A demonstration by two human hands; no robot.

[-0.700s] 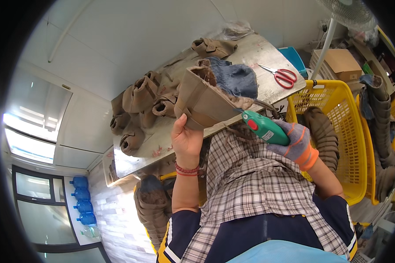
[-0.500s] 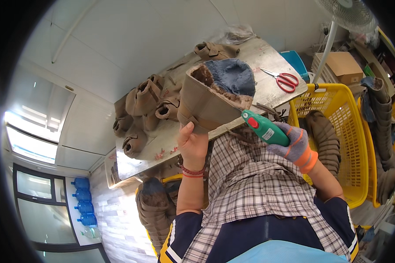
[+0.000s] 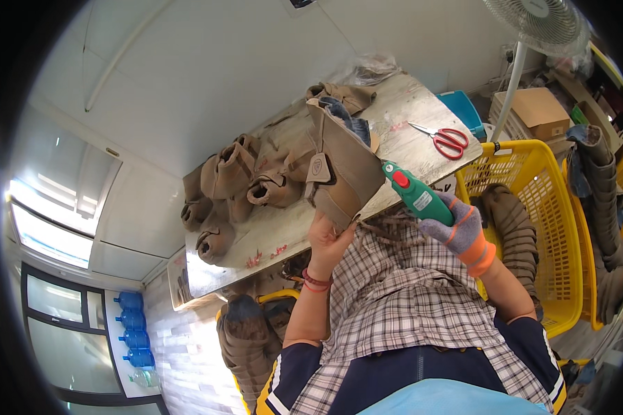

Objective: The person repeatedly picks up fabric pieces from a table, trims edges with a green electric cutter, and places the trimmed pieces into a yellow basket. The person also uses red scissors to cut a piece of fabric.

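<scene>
Pinching brown boot piece [image 3: 349,169] by its lower edge in left hand [image 3: 331,238], over front of bench [image 3: 410,100]. Gripping green tool [image 3: 418,192] in gloved right hand [image 3: 462,232], with tip just beside piece's right edge.

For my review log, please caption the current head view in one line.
The left hand holds a brown lined piece at a worktable; the gloved right hand grips a green handheld tool.
</scene>
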